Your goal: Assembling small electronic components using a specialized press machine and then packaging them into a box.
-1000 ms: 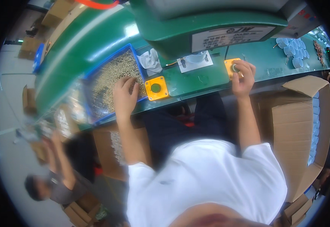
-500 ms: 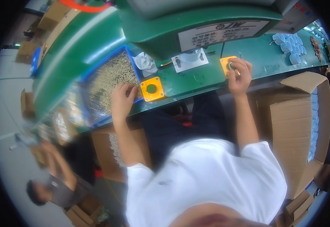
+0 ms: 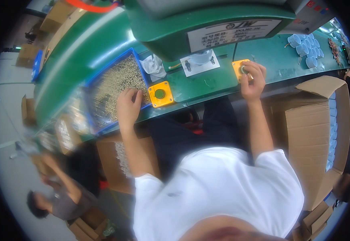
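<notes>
My left hand lies at the right-hand edge of a blue tray full of small brass-coloured parts. Its fingers are curled with thumb and fingertips close together; whatever they pinch is too small to make out. Just right of it, a yellow box with a green push button sits on the bench, untouched. My right hand is closed over a second yellow button box, thumb and fingers around its round push button. Between the boxes, a light blue cup stands on a white plate under a green press.
A crumpled white bag lies beside the tray. Several light blue cups with wires stand at the right of the green bench. An open carton of similar pieces is at my right. A co-worker sits at lower left.
My left hand has shifted slightly left, its fingers curled closer together. My right hand stays on its button box. The co-worker's arms have moved.
</notes>
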`<state>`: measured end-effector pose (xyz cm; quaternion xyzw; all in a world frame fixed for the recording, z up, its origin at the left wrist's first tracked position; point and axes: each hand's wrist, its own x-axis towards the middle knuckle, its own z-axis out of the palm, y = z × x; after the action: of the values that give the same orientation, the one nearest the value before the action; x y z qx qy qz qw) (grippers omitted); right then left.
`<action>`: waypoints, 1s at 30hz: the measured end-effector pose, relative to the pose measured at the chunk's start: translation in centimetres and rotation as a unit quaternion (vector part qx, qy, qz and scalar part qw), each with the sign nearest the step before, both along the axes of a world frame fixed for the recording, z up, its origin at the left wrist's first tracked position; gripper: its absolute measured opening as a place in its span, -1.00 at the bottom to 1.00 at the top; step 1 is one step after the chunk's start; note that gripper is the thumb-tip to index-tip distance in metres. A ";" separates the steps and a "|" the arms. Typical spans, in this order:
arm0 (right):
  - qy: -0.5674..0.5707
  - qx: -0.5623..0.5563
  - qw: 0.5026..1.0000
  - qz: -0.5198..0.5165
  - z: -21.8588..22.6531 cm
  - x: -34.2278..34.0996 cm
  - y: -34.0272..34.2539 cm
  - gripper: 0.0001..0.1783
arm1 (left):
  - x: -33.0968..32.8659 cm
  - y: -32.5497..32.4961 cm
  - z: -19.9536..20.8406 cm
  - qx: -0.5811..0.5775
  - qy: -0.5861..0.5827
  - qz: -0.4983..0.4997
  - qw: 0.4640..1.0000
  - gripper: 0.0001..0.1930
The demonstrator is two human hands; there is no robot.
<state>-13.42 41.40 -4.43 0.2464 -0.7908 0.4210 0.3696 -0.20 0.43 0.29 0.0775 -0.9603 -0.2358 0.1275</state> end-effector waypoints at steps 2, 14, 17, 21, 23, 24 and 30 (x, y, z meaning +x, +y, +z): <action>0.001 -0.006 1.000 0.009 0.3 0.0 -0.1 -0.79 | 0.0 -0.2 -0.2 -0.004 -0.001 0.007 1.000 -0.80; -0.110 -0.028 0.990 0.080 9.8 1.6 -9.0 -0.33 | -0.4 -0.2 0.2 0.013 0.022 -0.006 1.000 -0.79; -0.195 -0.073 0.965 0.157 9.7 -0.4 -10.6 -0.29 | -0.2 -0.3 -0.1 0.001 0.037 -0.012 0.999 -0.80; -0.119 -0.097 0.979 0.132 10.3 -0.5 -8.6 -0.29 | -0.1 -0.4 -0.4 -0.008 0.044 -0.011 0.999 -0.79; -0.083 -0.053 0.992 0.074 10.1 -0.6 -6.0 -0.31 | 0.1 -0.3 -0.5 -0.009 0.051 -0.007 0.999 -0.79; -0.047 -0.010 0.999 0.014 9.9 -0.6 -4.3 -0.33 | 0.3 -0.3 -0.5 -0.005 0.049 -0.006 0.999 -0.79; -0.167 0.003 0.978 -0.122 3.8 -2.6 5.6 -0.42 | -0.3 -0.1 0.1 -0.003 0.046 0.000 0.999 -0.79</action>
<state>-16.05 47.00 -0.59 0.0752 -0.8668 0.4057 0.2801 -0.47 0.37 0.37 0.0667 -0.9541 -0.2363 0.1717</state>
